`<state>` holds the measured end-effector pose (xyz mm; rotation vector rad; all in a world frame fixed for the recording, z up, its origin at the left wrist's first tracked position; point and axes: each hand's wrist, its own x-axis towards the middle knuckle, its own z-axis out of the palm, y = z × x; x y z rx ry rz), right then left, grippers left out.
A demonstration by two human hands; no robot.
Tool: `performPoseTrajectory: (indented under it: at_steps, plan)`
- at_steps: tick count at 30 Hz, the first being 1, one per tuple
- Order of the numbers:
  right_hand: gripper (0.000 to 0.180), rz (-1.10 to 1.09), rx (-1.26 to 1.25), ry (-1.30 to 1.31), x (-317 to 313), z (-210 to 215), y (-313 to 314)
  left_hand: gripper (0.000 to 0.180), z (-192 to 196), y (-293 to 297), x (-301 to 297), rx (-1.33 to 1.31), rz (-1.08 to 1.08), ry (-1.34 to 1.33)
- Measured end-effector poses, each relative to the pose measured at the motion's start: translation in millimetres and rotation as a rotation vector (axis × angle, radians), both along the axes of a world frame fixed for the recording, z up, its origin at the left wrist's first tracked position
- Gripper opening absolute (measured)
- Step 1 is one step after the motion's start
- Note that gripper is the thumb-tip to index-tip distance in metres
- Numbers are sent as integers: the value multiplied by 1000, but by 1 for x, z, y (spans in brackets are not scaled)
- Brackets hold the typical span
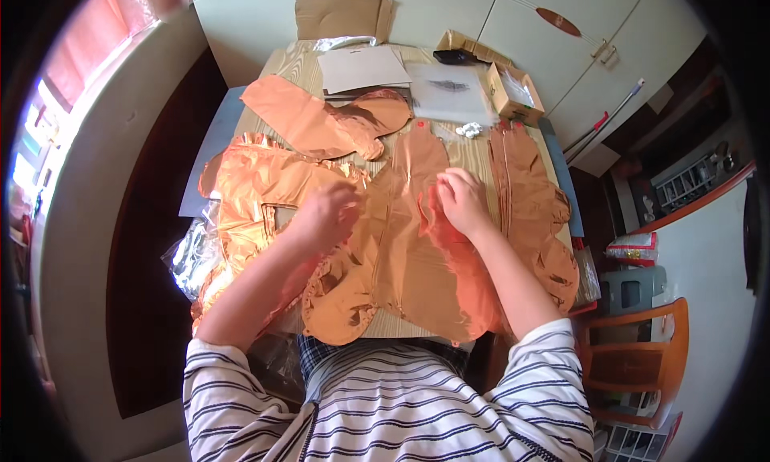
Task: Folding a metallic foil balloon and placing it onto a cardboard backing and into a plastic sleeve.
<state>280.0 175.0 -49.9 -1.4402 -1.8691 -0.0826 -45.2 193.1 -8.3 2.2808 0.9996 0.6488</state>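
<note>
Left hand (327, 213) and right hand (463, 199) are positioned over the central copper foil piece (405, 253), which lies flat at the near middle of the tabletop (473, 151). Step in hand, as judged: spreading and smoothing the foil. The next move would call for a light, flat contact on both sides, with no pulling on the thin material.

Hand pose: both forearms (525, 293) angle inward from the near edge. Left hand is blurred, fingers curled; whether it grasps anything cannot be told. Right hand has its fingers bent and drawn toward the thumb; a grip on the foil cannot be confirmed.

Adjacent items: a crinkled foil piece (241, 181) at left, a flat foil piece (293, 117) at far left, and a folded foil stack (517, 181) at right.
</note>
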Motion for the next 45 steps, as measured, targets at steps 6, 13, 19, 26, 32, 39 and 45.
performPoseTrajectory:
  at_steps: [6,13,19,26,32,39,45]
  plan:
    - [39,13,-195,27,21,-29,-19,26,-19,101,38,339,115,32]
    - [47,1,-208,89,22,-26,-26,16,-42,150,52,379,-53,311]
    - [36,14,-130,-57,3,21,7,20,-39,160,54,183,34,72]
    - [22,347,-248,52,-56,33,120,27,-5,166,47,-180,127,137]
    - [19,356,-342,-132,-68,17,166,23,-4,165,48,-207,105,76]
    - [13,269,-363,98,-74,13,177,36,-27,148,34,289,126,-93]
    - [15,204,-458,199,-82,21,183,37,-23,130,40,463,-15,142]
